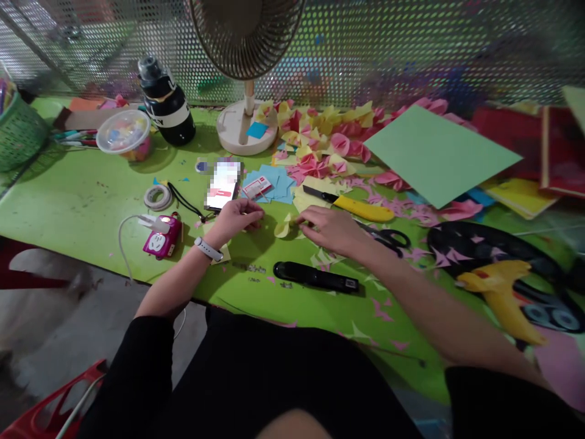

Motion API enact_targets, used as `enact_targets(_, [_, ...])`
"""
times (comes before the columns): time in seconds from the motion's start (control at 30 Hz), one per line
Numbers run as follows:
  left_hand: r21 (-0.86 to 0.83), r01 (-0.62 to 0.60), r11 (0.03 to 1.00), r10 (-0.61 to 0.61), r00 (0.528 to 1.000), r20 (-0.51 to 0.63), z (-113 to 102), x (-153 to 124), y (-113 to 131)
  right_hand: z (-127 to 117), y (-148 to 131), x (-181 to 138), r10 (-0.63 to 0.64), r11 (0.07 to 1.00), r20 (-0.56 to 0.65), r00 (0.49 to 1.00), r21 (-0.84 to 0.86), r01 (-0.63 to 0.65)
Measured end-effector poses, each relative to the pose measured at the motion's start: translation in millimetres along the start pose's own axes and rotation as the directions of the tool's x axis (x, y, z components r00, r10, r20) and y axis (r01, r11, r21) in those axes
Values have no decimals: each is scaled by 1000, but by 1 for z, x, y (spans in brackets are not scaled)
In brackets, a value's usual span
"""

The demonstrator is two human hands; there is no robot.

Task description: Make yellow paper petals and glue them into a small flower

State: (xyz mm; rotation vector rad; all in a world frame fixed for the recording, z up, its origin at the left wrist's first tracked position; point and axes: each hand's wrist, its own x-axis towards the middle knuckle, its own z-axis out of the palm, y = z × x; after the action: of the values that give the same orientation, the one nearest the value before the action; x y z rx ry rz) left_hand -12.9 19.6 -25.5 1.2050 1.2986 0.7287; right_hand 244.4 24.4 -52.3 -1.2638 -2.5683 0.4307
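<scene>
Over the middle of the green table, the fingers of my right hand close on the edge of a small curled yellow paper piece. My left hand, with a white band at its wrist, hovers just left of it. Its fingers are loosely bent and apart, with nothing visible in them. A black stapler lies in front of my hands, with loose staples beside it. Behind my right hand lies a yellow-handled cutter knife, and black scissors are partly hidden by my forearm.
Blue paper squares and a phone lie beyond my hands. A fan, bottle and folded pink and yellow papers stand farther back. A glue gun is at right, a pink power adapter at left.
</scene>
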Motion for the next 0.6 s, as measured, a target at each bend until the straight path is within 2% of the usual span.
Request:
enact_targets(0.17, [82,-18,996,16,1000,27,6,1,-5,-13,17,-35,60,998,-60,996,-6,-60])
enact_targets(0.37, [272,-113,956,110,994,25,7,1,-4,-48,31,-81,228,972,-124,966,-24,-232])
enact_targets(0.47, [378,-144,914,143,989,30,7,1,-5,-65,31,-102,313,932,-204,927,-121,-342])
enact_targets(0.6, [439,-199,876,209,978,26,6,2,-7,-77,32,-147,469,839,-273,840,-159,-520])
